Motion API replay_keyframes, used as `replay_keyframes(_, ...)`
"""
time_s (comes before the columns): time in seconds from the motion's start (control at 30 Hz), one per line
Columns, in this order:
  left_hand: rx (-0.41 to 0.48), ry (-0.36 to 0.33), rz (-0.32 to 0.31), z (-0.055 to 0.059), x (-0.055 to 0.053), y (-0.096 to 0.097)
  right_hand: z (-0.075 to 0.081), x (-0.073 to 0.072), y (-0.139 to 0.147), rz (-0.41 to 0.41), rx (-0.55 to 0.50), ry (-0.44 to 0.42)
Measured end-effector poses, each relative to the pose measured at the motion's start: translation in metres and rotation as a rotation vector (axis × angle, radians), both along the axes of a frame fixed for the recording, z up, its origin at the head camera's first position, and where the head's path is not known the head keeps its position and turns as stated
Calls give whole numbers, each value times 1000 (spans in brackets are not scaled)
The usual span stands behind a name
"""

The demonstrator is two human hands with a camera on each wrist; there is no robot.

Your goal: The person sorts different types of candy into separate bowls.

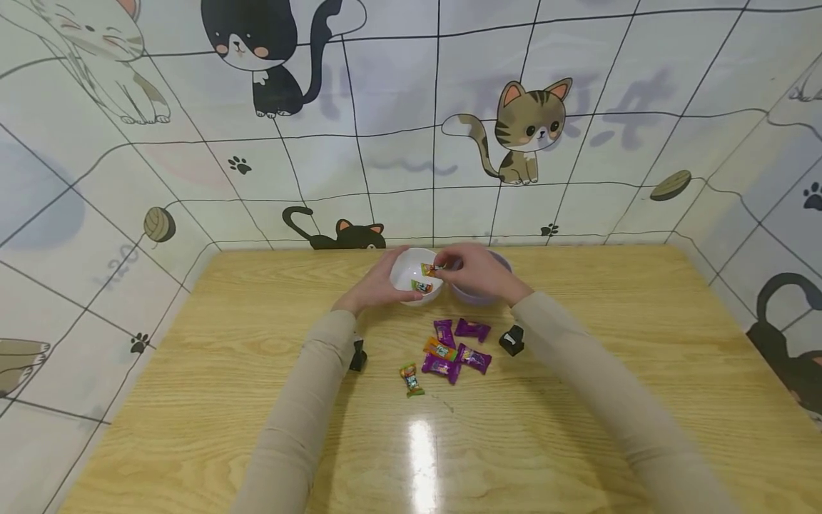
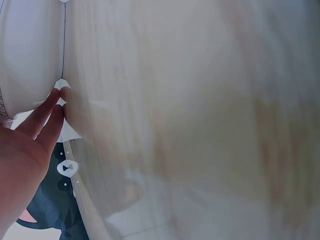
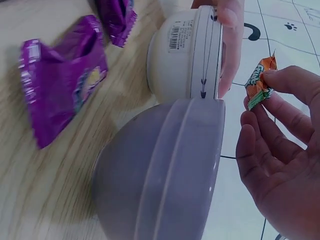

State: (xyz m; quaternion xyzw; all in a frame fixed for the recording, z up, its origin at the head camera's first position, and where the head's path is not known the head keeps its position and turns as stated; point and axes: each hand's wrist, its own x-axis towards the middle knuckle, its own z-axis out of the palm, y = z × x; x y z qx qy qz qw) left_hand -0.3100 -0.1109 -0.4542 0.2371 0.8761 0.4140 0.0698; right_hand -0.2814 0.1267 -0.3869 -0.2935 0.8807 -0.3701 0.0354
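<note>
At the back of the table, my left hand [image 1: 375, 287] grips a white bowl [image 1: 402, 267] by its sides, thumb on the near side. A wrapped candy [image 1: 421, 287] in green and orange lies inside that bowl. Between thumb and fingertips my right hand [image 1: 478, 270] pinches another orange-and-green wrapped candy [image 3: 260, 82], over the white bowl's right part. Below the right hand stands a lilac bowl [image 3: 160, 170], partly hidden in the head view, close beside the white one. The left wrist view shows the left fingers against the bowl's outside.
Several purple-wrapped candies [image 1: 472, 329] and an orange one [image 1: 440, 349] lie in a cluster before the bowls. A green-ended candy [image 1: 411, 380] lies nearer. Small black objects sit at right [image 1: 512, 340] and by the left sleeve. A cat-print wall covering [image 1: 398, 164] rises behind.
</note>
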Motion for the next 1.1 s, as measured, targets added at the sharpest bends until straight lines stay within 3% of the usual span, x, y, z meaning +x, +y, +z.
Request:
replay_keyframes(0.47, -15, -11, -4, 1, 0, -1, 5, -12, -14, 12, 3, -30)
replay_keyframes(0.7, -22, -13, -11, 1, 0, -1, -2, -6, -8, 33, 7, -59)
replay_keyframes(1.1, 5, -18, -7, 3, 2, -1, -8, 15, 7, 67, 14, 22)
